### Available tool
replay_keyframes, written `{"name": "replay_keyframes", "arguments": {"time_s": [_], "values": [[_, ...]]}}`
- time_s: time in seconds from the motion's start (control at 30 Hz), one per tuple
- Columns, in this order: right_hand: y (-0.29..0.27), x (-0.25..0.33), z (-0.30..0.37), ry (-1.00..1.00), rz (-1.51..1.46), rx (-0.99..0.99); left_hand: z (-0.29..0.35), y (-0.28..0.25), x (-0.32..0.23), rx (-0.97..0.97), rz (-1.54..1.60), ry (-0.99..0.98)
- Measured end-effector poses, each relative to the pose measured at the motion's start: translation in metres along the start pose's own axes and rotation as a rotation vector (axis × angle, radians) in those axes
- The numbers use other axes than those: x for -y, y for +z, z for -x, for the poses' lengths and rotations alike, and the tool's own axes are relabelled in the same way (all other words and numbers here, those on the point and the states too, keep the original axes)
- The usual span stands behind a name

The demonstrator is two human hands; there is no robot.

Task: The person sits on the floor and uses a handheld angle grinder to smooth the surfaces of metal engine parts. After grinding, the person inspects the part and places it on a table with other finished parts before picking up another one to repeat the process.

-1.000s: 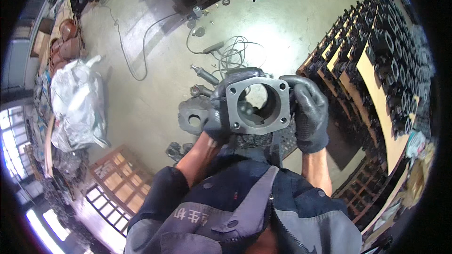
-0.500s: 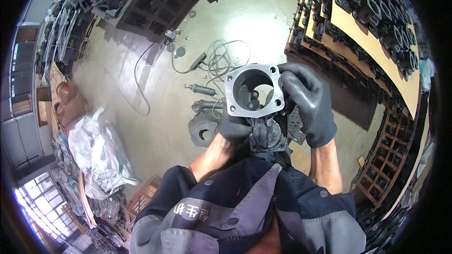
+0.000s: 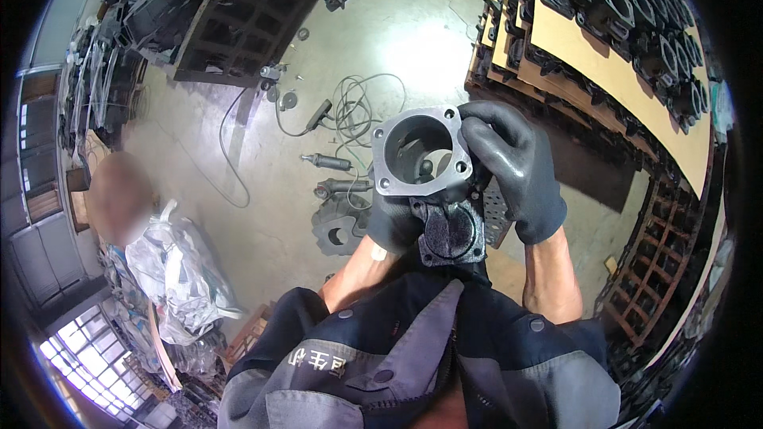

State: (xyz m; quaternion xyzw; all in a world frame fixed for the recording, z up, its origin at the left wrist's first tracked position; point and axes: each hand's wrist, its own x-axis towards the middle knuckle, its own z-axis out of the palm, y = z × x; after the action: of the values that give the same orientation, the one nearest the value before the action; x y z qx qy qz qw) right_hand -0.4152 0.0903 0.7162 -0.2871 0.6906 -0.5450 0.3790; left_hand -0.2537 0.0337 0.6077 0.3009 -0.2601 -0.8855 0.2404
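Note:
In front of my chest I hold a dark metal casting with a wide round bore. Its squarish upper flange is bare, shiny metal with a bolt hole at each corner. A second, rough black flange with a round face shows below it. My right hand, in a black glove, grips the right side of the casting, thumb and fingers bent at the flange edge. My gloved left hand supports it from the lower left; most of those fingers are hidden beneath the metal.
On the floor lie a coiled cable, a dark handheld tool, a grey cylindrical tool and a dark part with a hole. Stacked castings rise at right between wooden sheets. White plastic bags sit at left.
The casting has tilted and shifted slightly left, so the black lower flange with its round face shows more. Both hands keep their hold. The view has shifted a little.

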Motion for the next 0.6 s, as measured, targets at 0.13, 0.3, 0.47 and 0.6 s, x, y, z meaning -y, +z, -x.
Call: {"name": "replay_keyframes", "arguments": {"time_s": [0.13, 0.3, 0.47, 0.6], "values": [[-0.019, -0.010, -0.016, 0.007, 0.010, 0.020, -0.009, 0.008, 0.004, -0.082, 0.256, -0.162], [-0.024, -0.024, -0.025, 0.107, 0.087, -0.044, -0.009, 0.002, 0.012, -0.050, -0.640, 0.127], [-0.034, -0.039, -0.029, 0.194, 0.035, 0.013, -0.010, 0.006, -0.003, 0.010, -1.209, 0.408], [-0.028, -0.034, -0.017, 0.132, -0.054, -0.049, -0.011, 0.006, -0.012, -0.006, -1.425, 0.525]]}}
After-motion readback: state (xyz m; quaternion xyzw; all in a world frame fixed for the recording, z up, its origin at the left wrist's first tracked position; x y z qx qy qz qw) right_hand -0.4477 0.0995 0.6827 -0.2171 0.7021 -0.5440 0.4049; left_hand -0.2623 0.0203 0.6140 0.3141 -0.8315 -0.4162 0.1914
